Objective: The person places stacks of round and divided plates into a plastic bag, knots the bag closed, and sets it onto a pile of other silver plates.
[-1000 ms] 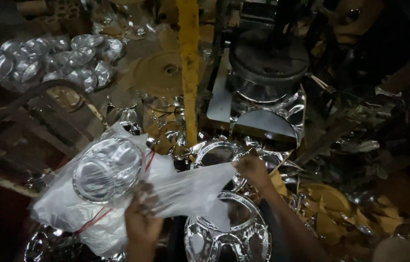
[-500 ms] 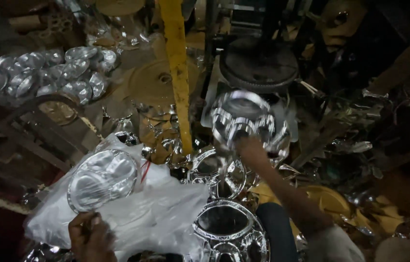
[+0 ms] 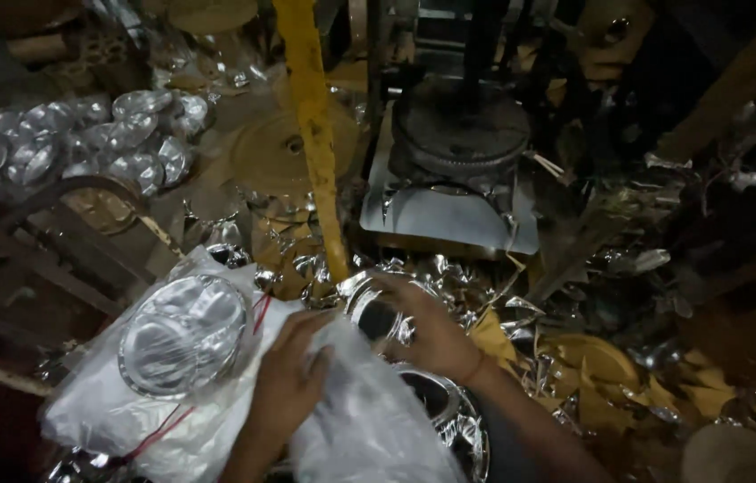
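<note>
Our left hand [image 3: 293, 380] grips the mouth of a clear plastic bag [image 3: 369, 429], fingers closed on the film. Our right hand [image 3: 427, 326] is closed around a silver foil plate [image 3: 373, 309], holding it right at the bag's opening, touching the plastic. Half a second ago the right hand was up at the press machine [image 3: 458, 152] lifting this plate off the die, and the left was lower on the bag; now both hands meet at the bag, so we judge the plate is being bagged.

Left to right: a pile of small silver bowls [image 3: 83, 143] lies at the far left, well apart from the hands. A sealed bag of stacked plates [image 3: 181, 335] lies just beside the left hand, tied with red string. The open bag's contents we cannot tell, as the film is too cloudy. Under the right wrist sits another silver plate [image 3: 440, 411]. Foil scrap [image 3: 610, 376] is piled to the right.
</note>
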